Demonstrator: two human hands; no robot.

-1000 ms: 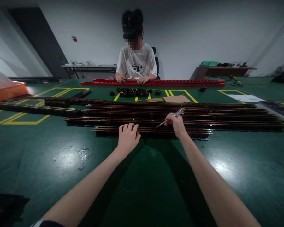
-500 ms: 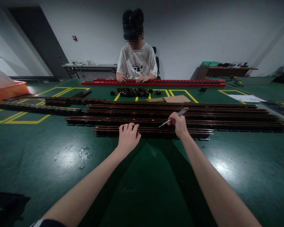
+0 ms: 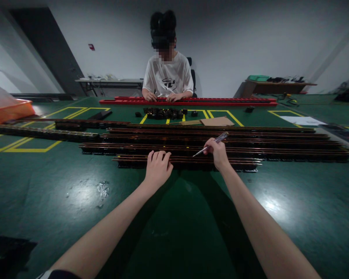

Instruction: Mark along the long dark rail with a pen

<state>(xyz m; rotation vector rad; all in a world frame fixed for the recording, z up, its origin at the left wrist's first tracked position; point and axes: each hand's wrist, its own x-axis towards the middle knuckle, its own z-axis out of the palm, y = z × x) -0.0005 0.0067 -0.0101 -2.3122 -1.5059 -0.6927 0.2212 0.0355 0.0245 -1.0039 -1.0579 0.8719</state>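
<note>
In my right hand [image 3: 220, 154] is a slim screwdriver [image 3: 222, 137] with a see-through handle. Its thin metal shaft slants down to the left, and the tip is at or just above the nearest black strip [image 3: 238, 166], which carries thin copper-coloured rods along its length. Over the same strip, left of the tip, my left hand [image 3: 158, 170] rests with its fingers curled across the top edge; the fingertips are partly hidden. Several longer strips of the same kind [image 3: 293, 149] lie side by side just behind.
Across the green table [image 3: 84, 217] a person [image 3: 168, 75] sits with both hands at a long red rail [image 3: 229, 101]. Small black parts [image 3: 164, 113] and cardboard [image 3: 218, 121] lie between us. An orange bin [image 3: 11, 111] stands left; a dark object [image 3: 7, 255] sits near left.
The screwdriver and my right hand have shifted slightly left along the near strip. My left hand stays in nearly the same place.
</note>
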